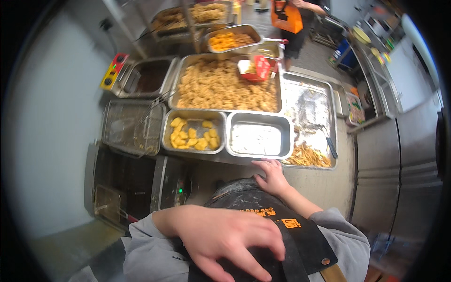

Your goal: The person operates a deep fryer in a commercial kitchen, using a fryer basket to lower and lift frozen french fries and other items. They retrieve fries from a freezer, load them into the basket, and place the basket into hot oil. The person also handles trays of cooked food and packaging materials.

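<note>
My left hand (232, 239) is raised close to the camera in front of my dark apron (236, 197), fingers spread and bent, holding nothing. The apron bears orange writing and pale smears. My right hand (273, 176) reaches to the counter's front edge, thumb apart from the fingers. Its fingertips are by the near corner of a steel pan (228, 137) whose shiny bottom shows; whether they touch is unclear. Left of that pan stands another steel pan (165, 132) with yellow nugget-like pieces (192, 133). To the right, a large tray (334, 105) holds shredded browned food (310, 155) and a dark-handled utensil (332, 147).
Fried pieces (218, 88) fill a big tray, with a red-and-white carton (254, 68) on them. A heated well (148, 75), a clear lidlike container (132, 125) and fryer-like equipment (123, 179) line the left. A person (296, 46) with an orange bag (287, 17) stands beyond.
</note>
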Demonstrator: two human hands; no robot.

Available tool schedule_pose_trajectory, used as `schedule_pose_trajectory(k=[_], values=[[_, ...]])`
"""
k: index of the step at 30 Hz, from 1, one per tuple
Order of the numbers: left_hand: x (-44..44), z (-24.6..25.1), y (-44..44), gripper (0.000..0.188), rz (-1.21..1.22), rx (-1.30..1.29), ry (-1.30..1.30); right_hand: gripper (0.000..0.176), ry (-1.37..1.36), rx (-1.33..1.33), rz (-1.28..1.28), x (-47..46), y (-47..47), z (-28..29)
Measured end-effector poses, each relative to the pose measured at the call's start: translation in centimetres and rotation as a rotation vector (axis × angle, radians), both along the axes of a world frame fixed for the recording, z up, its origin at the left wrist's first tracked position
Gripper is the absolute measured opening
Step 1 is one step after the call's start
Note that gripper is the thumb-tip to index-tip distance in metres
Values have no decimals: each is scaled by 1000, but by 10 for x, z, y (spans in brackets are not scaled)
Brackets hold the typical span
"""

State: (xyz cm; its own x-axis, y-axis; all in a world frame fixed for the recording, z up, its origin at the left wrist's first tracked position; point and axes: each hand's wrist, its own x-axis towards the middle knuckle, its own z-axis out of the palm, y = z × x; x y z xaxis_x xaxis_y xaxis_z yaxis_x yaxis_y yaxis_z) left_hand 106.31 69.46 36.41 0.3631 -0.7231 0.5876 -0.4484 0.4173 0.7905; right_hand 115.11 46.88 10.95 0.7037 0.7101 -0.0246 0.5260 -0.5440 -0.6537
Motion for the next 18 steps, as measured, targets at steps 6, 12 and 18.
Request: schedule_pose_trajectory(k=[6,12,18], values=[[49,27,-163,30,-210,-42,-41,46,24,102,-275,-16,-135,-30],[81,36,-358,24,-377,-39,-192,35,119,112,-548,-39,-320,-43],[85,52,-487,25,-372,-18,-476,27,143,226,-715,-49,-458,-36]])
